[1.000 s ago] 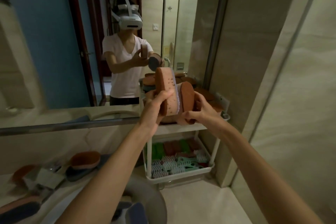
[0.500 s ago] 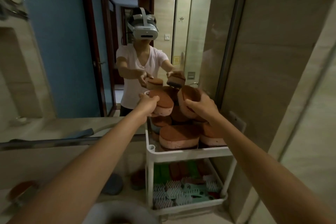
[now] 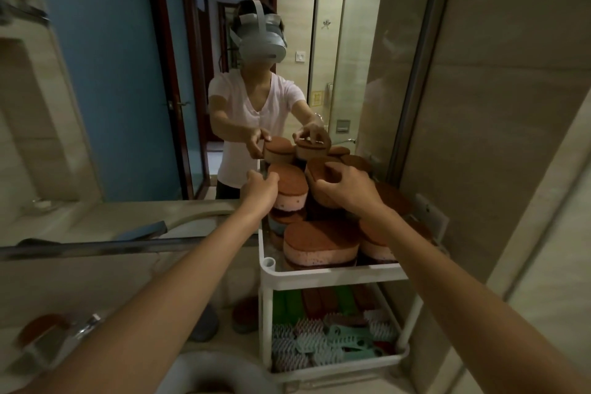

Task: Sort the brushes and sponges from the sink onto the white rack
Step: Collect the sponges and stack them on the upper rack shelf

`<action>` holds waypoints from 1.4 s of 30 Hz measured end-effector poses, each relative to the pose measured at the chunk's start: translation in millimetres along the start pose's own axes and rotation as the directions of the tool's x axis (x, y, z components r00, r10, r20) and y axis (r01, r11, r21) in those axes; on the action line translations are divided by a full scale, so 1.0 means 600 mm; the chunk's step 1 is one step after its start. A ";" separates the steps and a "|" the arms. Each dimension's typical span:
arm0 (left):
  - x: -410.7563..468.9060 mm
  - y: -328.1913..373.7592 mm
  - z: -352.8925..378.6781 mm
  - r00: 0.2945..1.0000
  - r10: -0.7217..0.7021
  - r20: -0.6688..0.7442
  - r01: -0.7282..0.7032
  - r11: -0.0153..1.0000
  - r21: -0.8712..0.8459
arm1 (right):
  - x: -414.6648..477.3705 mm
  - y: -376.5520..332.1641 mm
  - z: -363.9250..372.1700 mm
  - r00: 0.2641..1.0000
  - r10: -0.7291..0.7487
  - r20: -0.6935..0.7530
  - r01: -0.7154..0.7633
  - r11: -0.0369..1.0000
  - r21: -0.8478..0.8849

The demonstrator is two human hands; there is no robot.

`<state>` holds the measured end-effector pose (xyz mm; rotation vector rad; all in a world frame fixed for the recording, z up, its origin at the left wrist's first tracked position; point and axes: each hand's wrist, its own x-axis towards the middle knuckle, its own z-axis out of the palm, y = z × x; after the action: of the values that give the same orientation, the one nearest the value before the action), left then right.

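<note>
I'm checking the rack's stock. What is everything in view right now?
white rack: one, white, two tiers, beside the sink
sponge pile: several, count unclear, brown tops on pink, top tier
left sponge: one, brown over pink, on the pile
right sponge: one, brown, on the pile
bristle brushes: many, teal, grey, pink, lower tier front
flat pads: several, green and brown, lower tier back
round items: two, grey-blue and brown, counter left of the rack
sink: one, pale, bottom edge
mirror: one, behind the rack
left hand: one, grips left sponge
right hand: one, grips right sponge
</note>
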<state>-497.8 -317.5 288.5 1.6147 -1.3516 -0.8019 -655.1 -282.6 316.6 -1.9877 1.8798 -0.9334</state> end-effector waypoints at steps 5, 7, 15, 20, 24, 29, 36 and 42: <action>-0.030 -0.010 0.010 0.999 0.007 -0.045 0.000 0.988 0.151 | 0.002 0.001 0.007 0.999 0.024 0.027 -0.023 1.000 -0.006; -0.031 -0.019 0.011 0.998 0.030 -0.056 -0.019 0.982 0.187 | 0.004 0.005 0.009 0.999 0.030 0.026 -0.030 1.000 -0.007; -0.032 -0.023 0.010 0.998 0.062 -0.006 -0.061 0.994 0.092 | 0.012 0.005 0.015 0.999 0.022 0.050 -0.018 0.997 -0.073; -0.033 -0.026 0.017 0.999 0.049 0.016 -0.050 0.998 0.030 | 0.015 0.013 0.031 0.995 0.027 0.096 -0.006 0.976 -0.216; -0.037 -0.023 0.022 0.998 0.044 0.035 -0.044 0.999 0.015 | 0.007 0.011 0.032 0.991 0.019 0.132 0.020 0.956 -0.291; -0.032 -0.014 0.021 0.998 -0.002 0.055 0.002 1.000 0.016 | -0.003 -0.004 0.016 0.984 -0.016 0.177 0.084 0.920 -0.383; -0.039 0.002 0.006 0.987 -0.052 0.153 0.054 0.999 -0.006 | -0.008 -0.009 0.022 0.983 0.011 0.182 0.073 0.892 -0.447; -0.048 -0.006 -0.043 0.997 -0.001 0.080 0.013 0.988 -0.156 | -0.040 -0.054 0.045 0.942 -0.323 -0.092 0.257 0.871 -0.419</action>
<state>-479.6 -283.8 295.0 1.4792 -1.3051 -0.9613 -612.2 -261.9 308.1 -2.5689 2.0247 -0.8502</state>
